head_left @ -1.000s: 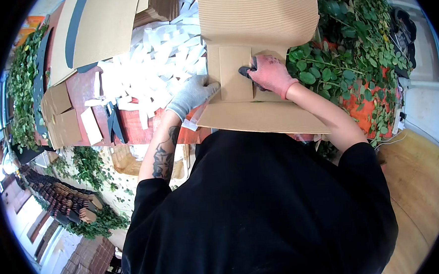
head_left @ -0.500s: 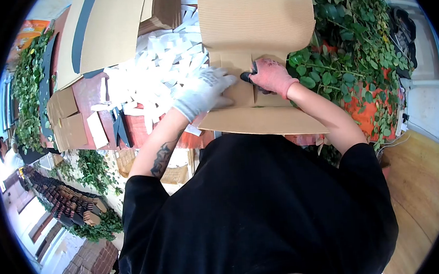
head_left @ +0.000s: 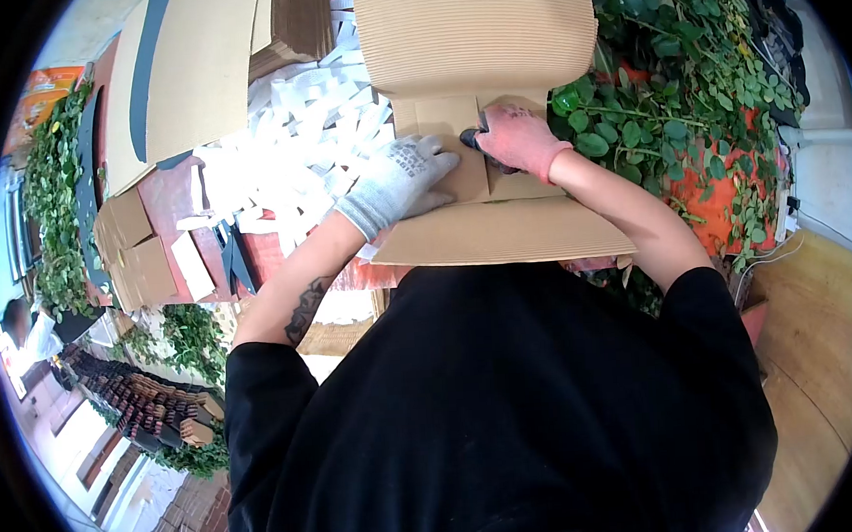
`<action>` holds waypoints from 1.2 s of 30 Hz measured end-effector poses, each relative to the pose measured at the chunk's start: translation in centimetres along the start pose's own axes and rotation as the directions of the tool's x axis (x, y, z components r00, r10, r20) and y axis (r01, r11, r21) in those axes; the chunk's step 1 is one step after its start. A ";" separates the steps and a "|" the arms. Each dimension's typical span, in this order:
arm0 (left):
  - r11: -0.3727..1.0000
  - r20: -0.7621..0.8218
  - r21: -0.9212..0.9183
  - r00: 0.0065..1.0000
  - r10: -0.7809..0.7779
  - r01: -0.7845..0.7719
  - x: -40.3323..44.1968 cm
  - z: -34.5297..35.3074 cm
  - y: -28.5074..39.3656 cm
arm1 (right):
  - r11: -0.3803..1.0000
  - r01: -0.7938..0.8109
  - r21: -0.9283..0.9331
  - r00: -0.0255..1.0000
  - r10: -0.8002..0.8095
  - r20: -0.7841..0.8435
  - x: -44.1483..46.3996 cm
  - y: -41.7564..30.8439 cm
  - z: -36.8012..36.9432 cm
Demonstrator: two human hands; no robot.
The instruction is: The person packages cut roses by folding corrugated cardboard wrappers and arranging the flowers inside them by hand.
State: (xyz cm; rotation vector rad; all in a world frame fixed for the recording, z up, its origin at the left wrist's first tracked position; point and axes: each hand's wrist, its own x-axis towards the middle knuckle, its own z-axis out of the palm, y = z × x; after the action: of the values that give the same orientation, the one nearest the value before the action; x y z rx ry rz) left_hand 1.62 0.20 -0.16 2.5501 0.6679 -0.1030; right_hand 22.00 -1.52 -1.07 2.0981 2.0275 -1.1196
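A creased corrugated cardboard box (head_left: 501, 235) lies opened out before me, its ribbed lid flap (head_left: 476, 32) standing at the far side and another flap along the near edge. My left hand (head_left: 404, 178), in a whitish-grey glove, rests on the left part of the cardboard with fingers stretched out. Over the right part, close to a vertical crease, is my right hand (head_left: 518, 142) in a pink glove with dark parts at the thumb and fingers. Its fingers are curled against the cardboard; whatever they hold is hidden.
White paper strips (head_left: 294, 143) are heaped left of the box. Beyond them lie large cardboard sheets (head_left: 199, 76) and a stack of brown cardboard (head_left: 296, 27). Leafy green stems (head_left: 673, 99) crowd the right side. A dark blue folded strip (head_left: 235, 259) lies near the table's front edge.
The whole view has shifted slightly, placing the box a little further left. My left hand has settled flatter on the cardboard; my right hand keeps nearly the same place on it.
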 end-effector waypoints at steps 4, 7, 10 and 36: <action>0.999 0.005 0.034 0.999 -0.032 0.031 0.6 -0.2 0.6 | 0.954 0.079 -0.289 0.995 -0.093 -0.038 -0.9 -1.1 -0.5; 0.998 0.067 0.004 0.996 -0.067 0.067 1.3 -0.6 0.7 | 0.849 0.201 -0.489 0.974 -0.226 0.007 -1.6 -2.8 -1.5; 0.997 0.036 -0.017 0.996 -0.077 0.077 1.5 0.1 0.5 | 0.545 0.409 -0.732 0.817 -0.576 0.028 -0.5 -2.1 -1.4; 0.981 0.142 -0.147 0.984 -0.103 0.124 1.9 -1.7 -0.4 | 0.832 0.550 -0.070 0.694 -0.408 0.593 11.2 2.9 -10.1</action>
State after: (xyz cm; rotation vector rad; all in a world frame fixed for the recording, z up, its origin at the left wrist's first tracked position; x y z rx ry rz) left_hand 3.00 2.18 0.78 2.3325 0.7388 -0.2496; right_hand 28.24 12.55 -0.39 0.9506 2.2826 -1.2543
